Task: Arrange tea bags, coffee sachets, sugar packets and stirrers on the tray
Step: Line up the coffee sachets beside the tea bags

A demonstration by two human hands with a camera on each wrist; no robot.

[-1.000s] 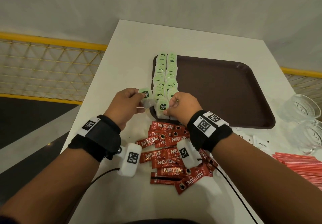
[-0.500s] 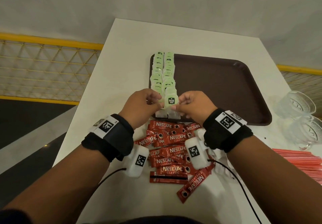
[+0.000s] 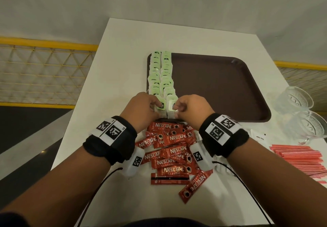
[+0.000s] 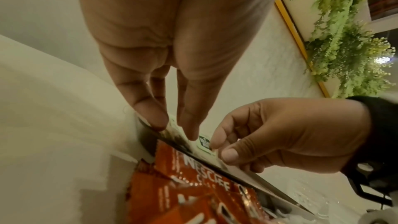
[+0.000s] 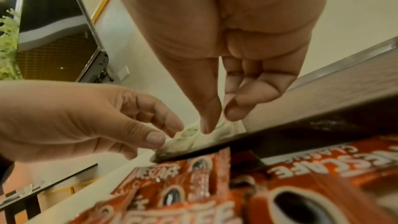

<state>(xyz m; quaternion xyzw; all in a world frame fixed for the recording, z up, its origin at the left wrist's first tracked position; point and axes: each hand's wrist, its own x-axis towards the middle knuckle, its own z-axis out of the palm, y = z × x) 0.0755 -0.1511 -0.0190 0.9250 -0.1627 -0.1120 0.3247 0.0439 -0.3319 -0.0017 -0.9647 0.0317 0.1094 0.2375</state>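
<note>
A brown tray (image 3: 221, 88) carries two rows of green tea bags (image 3: 161, 74) along its left side. At the near end of the rows, my left hand (image 3: 155, 106) pinches a tea bag (image 3: 160, 105), and my right hand (image 3: 177, 107) pinches the tea bag (image 3: 172, 107) beside it. The left wrist view shows my left fingertips (image 4: 187, 134) down on a bag and my right hand (image 4: 217, 149) pinching a green tag (image 4: 203, 142). In the right wrist view both hands hold the bags (image 5: 189, 134) at the tray's rim. Red coffee sachets (image 3: 169, 154) lie heaped just below my wrists.
Red stirrers (image 3: 299, 161) lie in a stack at the table's right edge. White sugar packets (image 3: 258, 135) lie by my right wrist. Two glass cups (image 3: 300, 110) stand right of the tray. The white table (image 3: 123, 50) ends at a yellow railing on the left.
My left hand brought a tea bag from left of the tray to the near end of the rows. Both hands came together and now hold two bags side by side.
</note>
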